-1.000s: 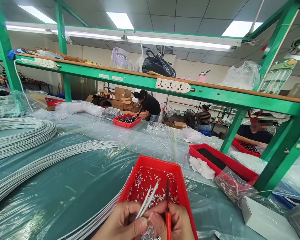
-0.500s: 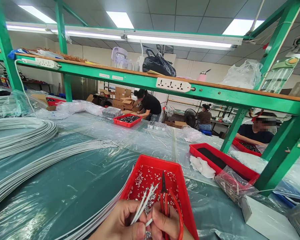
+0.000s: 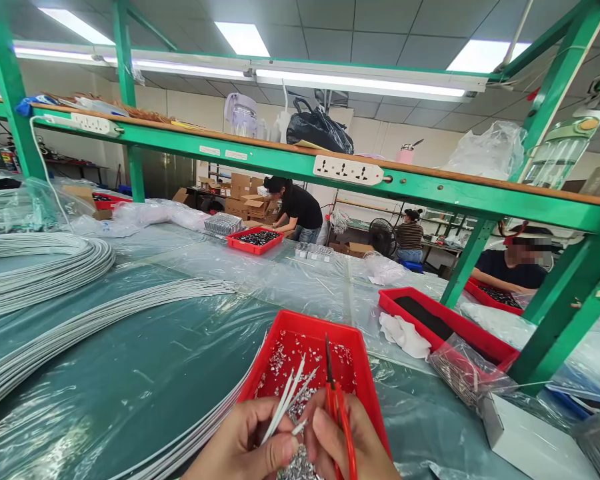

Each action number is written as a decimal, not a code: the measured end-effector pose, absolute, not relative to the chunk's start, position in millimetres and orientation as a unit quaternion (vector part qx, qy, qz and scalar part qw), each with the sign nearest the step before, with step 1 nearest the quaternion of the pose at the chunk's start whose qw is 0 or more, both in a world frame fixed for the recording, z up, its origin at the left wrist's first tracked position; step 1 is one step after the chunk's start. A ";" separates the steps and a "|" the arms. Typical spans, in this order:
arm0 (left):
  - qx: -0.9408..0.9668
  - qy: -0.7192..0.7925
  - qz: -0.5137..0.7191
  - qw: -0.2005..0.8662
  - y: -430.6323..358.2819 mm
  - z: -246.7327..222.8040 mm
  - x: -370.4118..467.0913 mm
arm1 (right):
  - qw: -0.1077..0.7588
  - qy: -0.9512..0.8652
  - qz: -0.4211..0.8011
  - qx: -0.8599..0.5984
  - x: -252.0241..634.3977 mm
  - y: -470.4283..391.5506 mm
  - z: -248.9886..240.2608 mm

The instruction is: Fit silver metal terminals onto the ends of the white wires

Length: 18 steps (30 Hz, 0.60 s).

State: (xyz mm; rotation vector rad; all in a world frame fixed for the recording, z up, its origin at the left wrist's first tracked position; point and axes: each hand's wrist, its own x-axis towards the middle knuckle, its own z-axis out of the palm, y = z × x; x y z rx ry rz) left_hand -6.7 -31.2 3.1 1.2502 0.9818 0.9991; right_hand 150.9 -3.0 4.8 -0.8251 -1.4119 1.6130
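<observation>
Low in the head view, my left hand pinches several thin white cables, their tips fanned upward. Close beside it on the right, my right hand holds red-handled scissors, the dark blades pointing up. One short white cable end lies between the fingertips of both hands. Under the hands is a red tray scattered with small silvery and white scraps.
Long white cable bundles curve across the left of the plastic-covered table. To the right are a red tray with black material, a white cloth and a white box. A green shelf spans ahead; people work beyond.
The scissors have turned in my right hand, their blades and handles now closer together. My right hand has shifted slightly right, and the cable tips have risen a little.
</observation>
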 end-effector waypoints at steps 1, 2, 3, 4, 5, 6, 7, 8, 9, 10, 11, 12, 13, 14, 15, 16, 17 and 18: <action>0.538 0.433 0.432 0.580 -30.8 4.2 -6.0 | 0.415 -0.549 0.652 -0.318 150.9 -2.2 3.1; 0.538 0.442 0.434 0.571 -30.3 4.5 -5.5 | 0.416 -0.544 0.659 -0.310 150.8 -1.5 1.6; 0.540 0.448 0.436 0.563 -29.7 4.3 -5.1 | 0.411 -0.545 0.663 -0.306 150.7 -1.0 0.2; 0.549 0.448 0.442 0.550 -29.0 3.6 -5.0 | 0.402 -0.551 0.663 -0.307 150.5 -0.7 -0.9; 0.566 0.444 0.454 0.525 -28.6 2.8 -5.1 | 0.392 -0.558 0.662 -0.310 150.2 -0.5 -1.9; 0.590 0.436 0.471 0.491 -28.3 2.0 -5.4 | 0.382 -0.562 0.664 -0.312 149.7 -0.3 -2.9; 0.616 0.424 0.489 0.450 -28.4 1.4 -5.8 | 0.372 -0.560 0.674 -0.306 149.0 0.0 -4.1; 0.643 0.412 0.504 0.404 -28.6 1.1 -6.1 | 0.367 -0.543 0.695 -0.295 148.2 0.5 -5.7; 0.665 0.404 0.514 0.361 -29.0 1.0 -6.3 | 0.366 -0.515 0.724 -0.277 147.3 1.3 -7.7; 0.680 0.401 0.519 0.327 -29.3 1.0 -6.3 | 0.365 -0.486 0.752 -0.255 146.3 2.4 -9.9; 0.689 0.400 0.520 0.308 -29.4 0.8 -6.1 | 0.361 -0.459 0.777 -0.235 145.4 3.8 -12.1; 0.686 0.405 0.519 0.309 -29.3 0.4 -5.7 | 0.357 -0.442 0.793 -0.219 144.8 5.3 -14.1; 0.672 0.415 0.517 0.330 -28.8 -0.5 -5.1 | 0.356 -0.437 0.799 -0.211 144.6 6.7 -15.5; 0.649 0.426 0.511 0.369 -27.9 -1.9 -4.6 | 0.359 -0.443 0.794 -0.211 144.7 7.8 -16.0; 0.623 0.434 0.500 0.417 -26.9 -3.5 -4.1 | 0.365 -0.454 0.784 -0.215 145.2 8.4 -15.7; 0.597 0.439 0.484 0.464 -25.7 -5.4 -3.8 | 0.372 -0.463 0.773 -0.223 146.0 8.3 -14.5; 0.578 0.442 0.466 0.504 -24.7 -7.3 -3.6 | 0.384 -0.472 0.758 -0.232 146.9 7.6 -12.6; 0.568 0.439 0.450 0.531 -24.0 -9.1 -3.4 | 0.405 -0.483 0.738 -0.242 147.8 6.3 -10.3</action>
